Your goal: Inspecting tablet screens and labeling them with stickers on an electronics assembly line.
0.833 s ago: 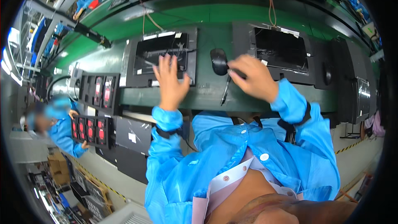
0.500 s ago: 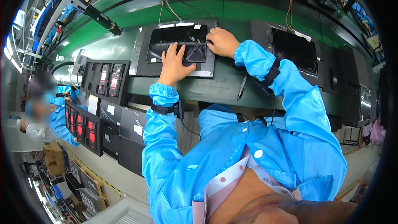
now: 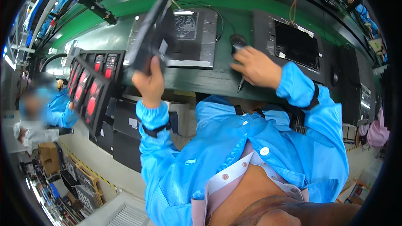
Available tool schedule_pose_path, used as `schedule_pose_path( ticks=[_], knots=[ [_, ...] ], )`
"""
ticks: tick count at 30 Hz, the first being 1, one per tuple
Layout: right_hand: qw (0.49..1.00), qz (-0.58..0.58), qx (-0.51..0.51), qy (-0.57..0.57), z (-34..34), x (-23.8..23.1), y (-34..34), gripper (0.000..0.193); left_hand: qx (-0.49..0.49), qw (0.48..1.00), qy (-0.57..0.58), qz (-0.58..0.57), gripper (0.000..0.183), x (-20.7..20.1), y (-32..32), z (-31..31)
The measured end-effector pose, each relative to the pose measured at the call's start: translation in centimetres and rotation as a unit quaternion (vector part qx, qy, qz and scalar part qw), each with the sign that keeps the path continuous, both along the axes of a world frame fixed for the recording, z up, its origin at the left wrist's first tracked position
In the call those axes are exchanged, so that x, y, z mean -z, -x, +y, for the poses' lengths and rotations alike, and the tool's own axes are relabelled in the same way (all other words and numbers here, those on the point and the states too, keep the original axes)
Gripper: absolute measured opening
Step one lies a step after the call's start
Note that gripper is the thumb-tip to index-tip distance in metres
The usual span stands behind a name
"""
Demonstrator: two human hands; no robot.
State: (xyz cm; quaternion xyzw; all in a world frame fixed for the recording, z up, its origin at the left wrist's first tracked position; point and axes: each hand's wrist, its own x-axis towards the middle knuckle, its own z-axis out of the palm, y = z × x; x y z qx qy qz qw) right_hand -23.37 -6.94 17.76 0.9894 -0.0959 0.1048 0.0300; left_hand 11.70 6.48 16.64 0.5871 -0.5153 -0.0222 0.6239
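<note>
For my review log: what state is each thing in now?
Tablet in left hand: raised, tilted
Left black pad: flat, partly hidden
Right tablet: lying flat, screen dark
Mouse: close to right hand
Pen: partly hidden by that hand
Cable: end free
Front tray: tilted, holding red-faced devices

The tablet (image 3: 153, 37) is blurred — left fingers (image 3: 155, 65) mostly hidden behind it.

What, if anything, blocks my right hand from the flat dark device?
Nothing visible stands between your right hand and the flat dark device, raised in your left hand. The black mouse lies near the right hand, off that path.
</note>
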Motion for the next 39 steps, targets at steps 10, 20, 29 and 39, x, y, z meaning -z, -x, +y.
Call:
schedule_pose_path(
  ticks=[10, 20, 29, 39],
  knots=[
    [0.961, -0.234, 0.064, -0.132, 3.8, 0.7, 4.9, 0.012, 0.088, 0.839, -0.064, 0.532, 0.043, 3.0, 7.6, 7.8],
    [0.806, -0.334, 0.074, -0.483, 11.4, 4.8, 0.6, 0.020, 0.115, 0.843, -0.081, 0.520, 0.038, 4.2, 16.5, 5.0],
    [0.785, -0.341, 0.114, -0.505, 12.2, 4.8, 0.0, 0.022, 0.120, 0.843, -0.084, 0.517, 0.037, 3.5, 16.6, 5.2],
    [0.952, -0.094, 0.268, -0.112, 5.8, 3.3, 3.0, 0.036, -0.097, 0.849, -0.041, 0.518, 0.043, 4.0, 2.4, 20.5]
  ],
)
